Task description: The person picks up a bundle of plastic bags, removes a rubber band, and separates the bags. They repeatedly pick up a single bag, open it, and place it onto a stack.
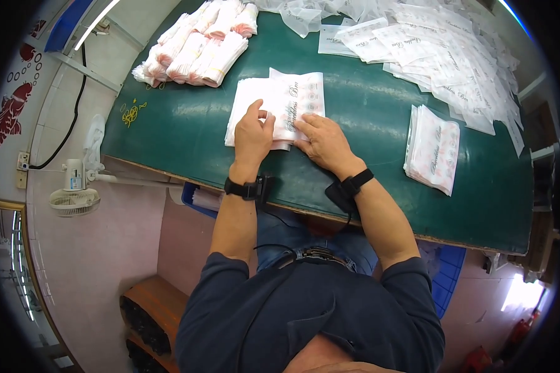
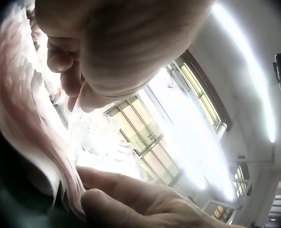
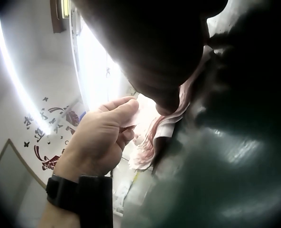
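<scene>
A stack of printed plastic bags (image 1: 305, 93) lies on the green table in front of the person, its layers fanned at the edge in the right wrist view. My left hand (image 1: 254, 138) is over the near left part of the stack. Between its thumb and index finger it pinches the edge of a thin bag, as the right wrist view shows at the left hand (image 3: 95, 135). My right hand (image 1: 325, 142) grips the near right edge of the stack, fingers on top and thumb at the front edge. In the left wrist view the right hand (image 2: 135, 199) meets the stack's layered edge (image 2: 41, 128).
Bundled bags (image 1: 199, 46) lie at the back left, with yellow rubber bands (image 1: 130, 114) nearer. A smaller pile of bags (image 1: 434, 149) sits to the right. Many loose bags (image 1: 442, 56) spread over the back right. A white fan (image 1: 74, 189) stands left of the table (image 1: 186, 124).
</scene>
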The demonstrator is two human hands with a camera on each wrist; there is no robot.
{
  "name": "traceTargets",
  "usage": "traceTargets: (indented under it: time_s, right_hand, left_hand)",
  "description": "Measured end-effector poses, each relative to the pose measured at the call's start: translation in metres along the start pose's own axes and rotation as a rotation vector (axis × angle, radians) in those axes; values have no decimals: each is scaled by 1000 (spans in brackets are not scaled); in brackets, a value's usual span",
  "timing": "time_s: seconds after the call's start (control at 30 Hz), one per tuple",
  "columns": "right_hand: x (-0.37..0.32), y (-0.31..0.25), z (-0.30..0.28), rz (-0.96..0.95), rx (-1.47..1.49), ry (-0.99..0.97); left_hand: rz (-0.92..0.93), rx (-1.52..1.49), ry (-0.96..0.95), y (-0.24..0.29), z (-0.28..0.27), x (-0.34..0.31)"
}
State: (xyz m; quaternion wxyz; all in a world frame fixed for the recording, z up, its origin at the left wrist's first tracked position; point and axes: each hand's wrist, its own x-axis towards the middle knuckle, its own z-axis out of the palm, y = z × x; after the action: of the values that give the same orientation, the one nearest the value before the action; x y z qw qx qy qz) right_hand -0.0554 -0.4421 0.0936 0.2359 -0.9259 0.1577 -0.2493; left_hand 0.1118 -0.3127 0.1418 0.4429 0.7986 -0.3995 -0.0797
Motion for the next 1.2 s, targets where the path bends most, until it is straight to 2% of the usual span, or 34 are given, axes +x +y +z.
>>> traceTargets:
  time_s: [0.1, 0.17, 0.23, 0.33, 0.4, 0.43, 0.5, 0.63, 0.8, 1.03, 1.2]
  right_hand:
    - [9, -8, -26, 4, 16, -52]
    - [6, -28, -66, -123, -107, 519]
    - [0, -39, -96, -133, -194, 485]
    - [-6, -42, -118, -191, -358, 446]
    - [-23, -39, -117, -163, -262, 266]
    - [-30, -40, -115, -148, -209, 171]
    - [-37, -45, -112, -159, -196, 157]
    - [-51, -53, -112, -180, -163, 140]
    - [-67, -50, -126, -150, -151, 140]
    - [-76, -44, -131, -96, -129, 150]
    - [-82, -39, -129, -55, -129, 117]
  left_hand:
    - [112, -128, 26, 3, 11, 12]
    - [216, -161, -15, 26, 7, 8]
    - [375, -183, -90, 46, -7, -18]
    - [406, -232, -146, 59, -12, -34]
    - [405, -255, -172, 66, -15, -41]
    - [464, -158, -176, 69, -16, -45]
    - [583, 39, -183, 74, -15, -49]
    - [689, 4, -196, 74, -6, -57]
    - [597, 13, -227, 66, -18, -65]
    - [421, -140, -257, 53, -21, -75]
    - [374, -205, -263, 44, -15, -82]
